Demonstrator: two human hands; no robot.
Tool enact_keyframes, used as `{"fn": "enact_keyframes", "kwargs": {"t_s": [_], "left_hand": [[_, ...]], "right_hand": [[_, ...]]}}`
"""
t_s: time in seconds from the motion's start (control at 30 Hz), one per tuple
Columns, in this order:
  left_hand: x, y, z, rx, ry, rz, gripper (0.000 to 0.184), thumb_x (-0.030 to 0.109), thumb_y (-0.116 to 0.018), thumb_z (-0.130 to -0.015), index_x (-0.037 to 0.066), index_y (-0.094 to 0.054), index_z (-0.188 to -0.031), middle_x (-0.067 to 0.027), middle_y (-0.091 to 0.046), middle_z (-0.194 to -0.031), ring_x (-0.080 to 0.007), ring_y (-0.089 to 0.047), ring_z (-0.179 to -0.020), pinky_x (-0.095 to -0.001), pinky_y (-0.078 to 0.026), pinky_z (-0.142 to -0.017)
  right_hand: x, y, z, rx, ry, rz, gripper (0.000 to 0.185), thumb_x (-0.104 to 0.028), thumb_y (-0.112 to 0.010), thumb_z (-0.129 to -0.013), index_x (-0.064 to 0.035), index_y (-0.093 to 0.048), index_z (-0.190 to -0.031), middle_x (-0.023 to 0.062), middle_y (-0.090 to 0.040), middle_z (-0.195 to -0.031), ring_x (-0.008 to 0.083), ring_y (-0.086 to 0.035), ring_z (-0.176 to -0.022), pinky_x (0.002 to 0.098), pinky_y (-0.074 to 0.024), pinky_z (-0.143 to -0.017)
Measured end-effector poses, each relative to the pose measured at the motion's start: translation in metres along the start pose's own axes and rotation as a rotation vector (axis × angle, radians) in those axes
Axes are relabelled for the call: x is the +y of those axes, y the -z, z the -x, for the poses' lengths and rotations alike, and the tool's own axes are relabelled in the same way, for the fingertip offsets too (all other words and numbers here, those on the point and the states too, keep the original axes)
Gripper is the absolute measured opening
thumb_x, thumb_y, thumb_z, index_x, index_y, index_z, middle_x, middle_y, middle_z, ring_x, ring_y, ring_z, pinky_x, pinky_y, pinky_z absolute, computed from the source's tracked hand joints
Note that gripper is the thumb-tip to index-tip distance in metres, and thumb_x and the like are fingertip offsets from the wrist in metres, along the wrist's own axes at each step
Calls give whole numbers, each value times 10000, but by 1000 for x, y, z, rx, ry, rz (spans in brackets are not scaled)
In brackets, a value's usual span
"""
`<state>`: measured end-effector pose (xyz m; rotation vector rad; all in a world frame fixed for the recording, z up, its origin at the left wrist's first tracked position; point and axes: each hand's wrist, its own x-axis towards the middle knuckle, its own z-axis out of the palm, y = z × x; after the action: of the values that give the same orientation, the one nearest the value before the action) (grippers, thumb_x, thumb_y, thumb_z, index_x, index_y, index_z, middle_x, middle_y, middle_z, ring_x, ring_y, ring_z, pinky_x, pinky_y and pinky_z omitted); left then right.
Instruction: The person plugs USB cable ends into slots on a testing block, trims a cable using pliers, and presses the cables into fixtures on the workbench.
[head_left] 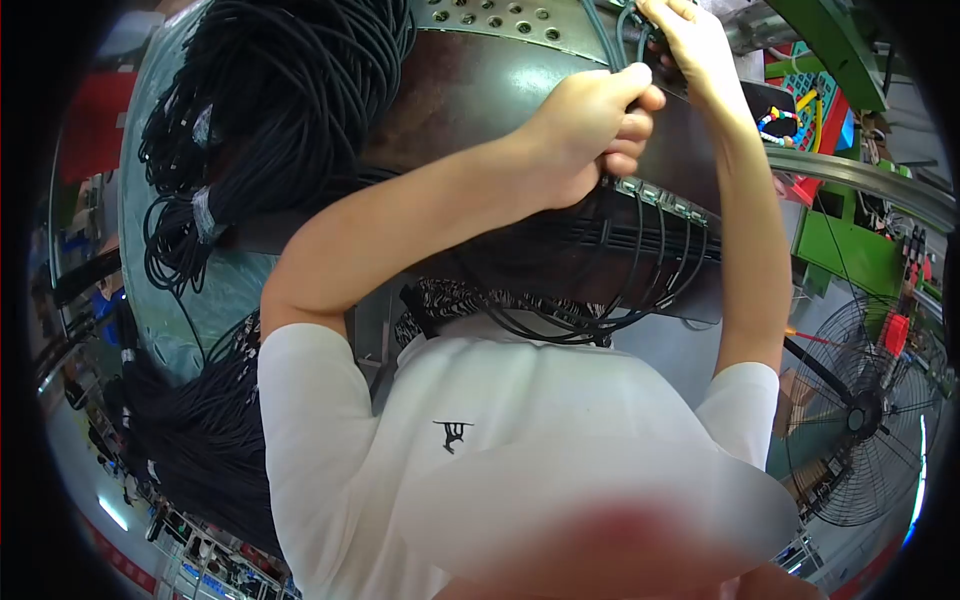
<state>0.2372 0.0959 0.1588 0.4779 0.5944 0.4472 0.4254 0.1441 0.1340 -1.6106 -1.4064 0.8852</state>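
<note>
My left hand (595,125) is closed in a fist around black cables (605,40), which run up out of it towards the top edge of the view. Just beyond and to the right, my right hand (690,40) has its fingers bent around the same cables by a dark fitting (652,38), whose kind I cannot make out. Below my left hand is a row of small metal connectors or clips (660,198) along the edge of the brown work surface (480,100). Thin black cables (640,260) hang from that row in loops towards my shirt.
A large heap of bundled black cables (290,90) lies at the left, with more bundles (190,440) lower down. A perforated metal strip (495,18) runs along the top. To the right are a metal rail (860,178), a green machine part (835,45) and a caged fan (860,410).
</note>
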Motion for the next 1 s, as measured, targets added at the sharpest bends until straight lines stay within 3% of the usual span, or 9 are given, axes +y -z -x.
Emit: {"fn": "enact_keyframes", "kwargs": {"t_s": [0.23,0.27,0.3,0.33,0.4,0.5,0.63,0.7,1.0], "left_hand": [[74,67,143,12,-425,161,211,215,-453,-996,101,-480,-820,48,-306,-590,-69,-277,-487,-231,-271,-436],[109,95,164,-46,-679,25,229,204,-434,-1008,82,-471,-818,20,-313,-627,-82,-281,-518,-245,-273,-463],[159,146,188,79,-872,-261,278,212,-369,-1034,43,-483,-846,-14,-375,-662,-129,-392,-555,-255,-402,-546],[171,147,178,833,-1188,-500,332,239,-360,-1034,-24,-543,-953,-69,-549,-741,-193,-519,-642,-346,-503,-758],[193,172,189,1129,-698,-855,603,439,-298,-1041,-71,-550,-1240,-160,-676,-1076,-193,-628,-805,-324,-490,-864],[155,140,180,1125,-431,-1192,701,575,-316,-996,-25,-650,-1136,-67,-698,-826,-59,-588,-675,-185,-436,-606],[45,77,113,19,-67,-984,506,380,-399,-1005,-45,-665,-1073,-92,-705,-819,-124,-663,-710,-226,-519,-656],[-5,42,72,28,304,-878,416,329,-516,-975,-46,-658,-1084,-129,-699,-889,-140,-668,-766,-249,-532,-681],[-7,-8,17,-24,31,-213,356,292,-364,-1033,14,-573,-955,-35,-547,-597,-134,-515,-494,-263,-445,-530]], "right_hand": [[15,-3,24,59,507,415,292,-278,-575,-913,-39,-678,-1046,92,-686,-918,182,-622,-814,308,-497,-766],[-23,7,39,-195,-30,418,281,-263,-575,-915,-47,-666,-1070,102,-687,-971,245,-640,-874,334,-501,-820],[-16,5,50,-93,212,462,267,-245,-584,-906,-50,-665,-1069,109,-679,-989,263,-633,-896,346,-499,-826],[-7,3,59,9,464,503,255,-228,-594,-896,-53,-663,-1069,117,-671,-1008,281,-627,-918,357,-497,-831],[2,11,70,57,729,836,247,-158,-661,-828,-44,-657,-1047,146,-652,-1023,315,-618,-923,369,-498,-802],[5,29,115,108,590,756,323,-186,-679,-829,-80,-653,-1133,99,-629,-1057,274,-585,-996,356,-490,-833],[15,27,176,-141,304,534,272,-138,-676,-828,-63,-657,-1089,58,-623,-1005,253,-584,-920,356,-477,-798],[13,15,180,-29,409,622,193,-88,-666,-828,-54,-666,-1018,67,-626,-964,250,-590,-866,347,-481,-742],[-6,8,29,144,618,546,216,-61,-600,-866,-40,-652,-1075,149,-643,-1003,315,-608,-912,382,-477,-829]]}}
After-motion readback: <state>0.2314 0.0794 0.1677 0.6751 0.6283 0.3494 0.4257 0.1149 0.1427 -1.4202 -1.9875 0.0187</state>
